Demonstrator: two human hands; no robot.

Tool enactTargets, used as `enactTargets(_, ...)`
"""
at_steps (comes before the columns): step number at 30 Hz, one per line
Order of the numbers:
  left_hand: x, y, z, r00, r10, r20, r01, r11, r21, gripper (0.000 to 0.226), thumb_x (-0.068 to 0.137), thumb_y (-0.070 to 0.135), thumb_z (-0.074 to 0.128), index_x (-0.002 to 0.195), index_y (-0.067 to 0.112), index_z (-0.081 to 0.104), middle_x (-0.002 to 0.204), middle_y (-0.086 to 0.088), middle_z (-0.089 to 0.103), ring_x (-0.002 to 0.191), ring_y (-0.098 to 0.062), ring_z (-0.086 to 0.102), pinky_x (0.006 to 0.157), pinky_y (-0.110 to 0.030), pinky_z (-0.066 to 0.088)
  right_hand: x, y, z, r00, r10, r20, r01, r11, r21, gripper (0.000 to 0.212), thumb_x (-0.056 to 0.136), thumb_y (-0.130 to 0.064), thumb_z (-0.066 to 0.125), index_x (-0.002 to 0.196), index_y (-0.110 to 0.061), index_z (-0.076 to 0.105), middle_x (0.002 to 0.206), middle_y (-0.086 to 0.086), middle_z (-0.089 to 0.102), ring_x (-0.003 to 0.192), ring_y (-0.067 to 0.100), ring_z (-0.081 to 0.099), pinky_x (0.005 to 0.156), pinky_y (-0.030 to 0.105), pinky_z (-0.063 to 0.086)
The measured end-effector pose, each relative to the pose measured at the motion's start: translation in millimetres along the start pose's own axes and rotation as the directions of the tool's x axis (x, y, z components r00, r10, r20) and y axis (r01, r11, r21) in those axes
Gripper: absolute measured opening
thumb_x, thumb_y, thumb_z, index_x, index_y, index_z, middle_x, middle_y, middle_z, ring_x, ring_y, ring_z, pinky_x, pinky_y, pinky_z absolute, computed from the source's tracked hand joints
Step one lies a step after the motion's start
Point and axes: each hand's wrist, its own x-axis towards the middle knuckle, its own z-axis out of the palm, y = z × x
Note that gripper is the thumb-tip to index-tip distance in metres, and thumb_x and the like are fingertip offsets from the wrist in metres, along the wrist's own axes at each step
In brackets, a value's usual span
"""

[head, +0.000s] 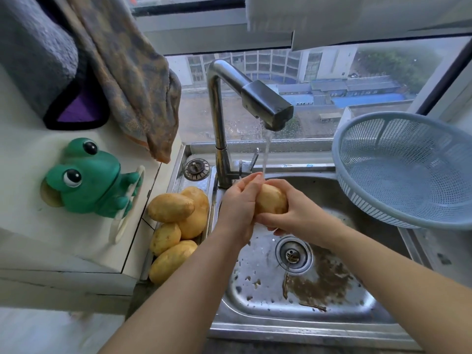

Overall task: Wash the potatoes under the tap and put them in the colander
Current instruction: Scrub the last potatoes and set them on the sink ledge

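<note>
Potato (272,200) in work is held over the sink (255,302), directly under the tap (265,106). The thin water stream (265,154) meets it at its 12 o'clock side. The left hand (237,208) grips it from 9 o'clock with curled fingers. The right hand (296,215) cups it from 3 and 6 o'clock, with the fingers also closed around it.

I think the main danger is a slip. The skin is wet and smooth, and both hands are rubbing it, so it could fall into the basin. There, brown dirt lies around the drain (293,254), at 5 o'clock from the potato, and it would need washing again.

The second danger is the colander (383,195), at about 2 o'clock from the hands. It stands tilted on the sink's edge and nothing is in it. A potato dropped against its low wall may tip it or push it off. A placement done with care, near its middle, seems safer.

The unwashed potatoes (178,221) lie in a heap at 8 o'clock. If one is taken from below, the others could roll.

Hidden parts: the potato's underside and the left fingertips behind it. The colander is cut off by the picture's right border, so I cannot tell what supports it. The exact number of potatoes in the heap is also not sure.
</note>
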Motion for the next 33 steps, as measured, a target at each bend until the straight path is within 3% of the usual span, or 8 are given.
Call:
enactTargets(3,0.9,1.4,1.4,0.998,-0.056,-0.015,0.055,0.996,-0.077,0.024,0.097,0.027,0.055,0.110,0.009,0.061,0.102,-0.015,0.063,0.089,-0.026,0.065,0.070,-0.042,0.059,-2.1,0.0,-2.5,1.000,-0.017,0.000,0.017,0.999,-0.047,0.062,0.076,-0.019,0.081,0.126,-0.031,0.046,0.100,-0.002,0.060,0.070,0.006,0.064,0.062,0.023,0.056)
enactTargets(9,-4.9,10.4,-12.6,0.958,-0.081,0.275,0.151,0.959,-0.242,0.038,0.104,0.015,0.034,0.141,0.008,0.043,0.136,-0.018,0.052,0.126,-0.033,0.052,0.101,-0.044,0.047,-1.4,-3.3,-16.2,0.981,0.152,0.119,-0.187,0.902,0.390,0.048,0.085,-0.019,0.069,0.128,-0.020,0.048,0.104,0.010,0.059,0.073,0.016,0.062,0.058,0.026,0.053)
enactTargets(13,-4.1,5.9,-16.0,0.933,-0.059,0.354,0.131,0.974,-0.183,0.047,0.101,0.021,0.042,0.147,0.014,0.037,0.143,-0.023,0.046,0.131,-0.033,0.048,0.098,-0.044,0.050,-0.6,-7.6,-16.0,0.966,0.189,0.177,-0.253,0.835,0.489,0.053,0.086,-0.035,0.061,0.132,-0.013,0.044,0.093,0.009,0.059,0.059,0.013,0.055,0.048,0.022,0.047)
enactTargets(18,-8.3,-4.5,-3.0,0.961,0.048,0.272,-0.047,0.999,-0.009,0.044,0.094,0.011,0.056,0.129,0.032,0.041,0.130,-0.015,0.052,0.109,-0.026,0.062,0.086,-0.040,0.056,4.5,-9.0,-3.4,0.928,0.365,0.068,-0.344,0.778,0.526,0.049,0.097,-0.054,0.041,0.121,-0.014,0.056,0.076,0.007,0.061,0.050,0.013,0.058,0.045,0.023,0.046)
enactTargets(22,-4.8,-8.1,8.5,0.984,0.157,0.083,-0.163,0.984,0.070,0.025,0.092,0.023,0.062,0.114,0.032,0.053,0.120,-0.016,0.058,0.107,-0.027,0.064,0.083,-0.038,0.057,3.8,-9.0,5.8,0.949,0.316,-0.001,-0.278,0.835,0.475,0.045,0.100,-0.051,0.035,0.123,-0.015,0.051,0.084,0.008,0.058,0.054,0.013,0.055,0.046,0.024,0.045)
enactTargets(25,-0.7,-6.0,11.1,0.995,0.100,-0.003,-0.099,0.995,0.025,0.019,0.094,0.034,0.058,0.111,0.027,0.055,0.122,-0.018,0.061,0.106,-0.028,0.064,0.079,-0.038,0.058,4.2,-10.2,6.6,0.954,0.300,-0.003,-0.268,0.856,0.442,0.041,0.101,-0.048,0.035,0.122,-0.015,0.048,0.083,0.010,0.058,0.055,0.016,0.054,0.047,0.025,0.046)
enactTargets(29,0.6,5.3,-4.3,0.962,-0.115,0.248,0.129,0.991,-0.041,0.032,0.101,0.023,0.046,0.133,0.026,0.046,0.137,-0.016,0.048,0.116,-0.034,0.057,0.079,-0.049,0.057,3.8,-11.4,-2.7,0.912,0.401,0.086,-0.385,0.765,0.516,0.043,0.100,-0.048,0.040,0.116,-0.010,0.053,0.068,0.011,0.060,0.046,0.018,0.051,0.041,0.023,0.043)
enactTargets(33,-2.2,11.9,-17.7,0.902,-0.137,0.410,0.156,0.988,-0.013,0.059,0.093,0.010,0.053,0.144,0.031,0.033,0.143,-0.017,0.040,0.120,-0.035,0.054,0.086,-0.048,0.056,5.3,-11.6,-6.6,0.885,0.440,0.151,-0.445,0.705,0.552,0.053,0.098,-0.052,0.040,0.109,-0.003,0.057,0.065,0.013,0.062,0.043,0.017,0.051,0.038,0.020,0.042)
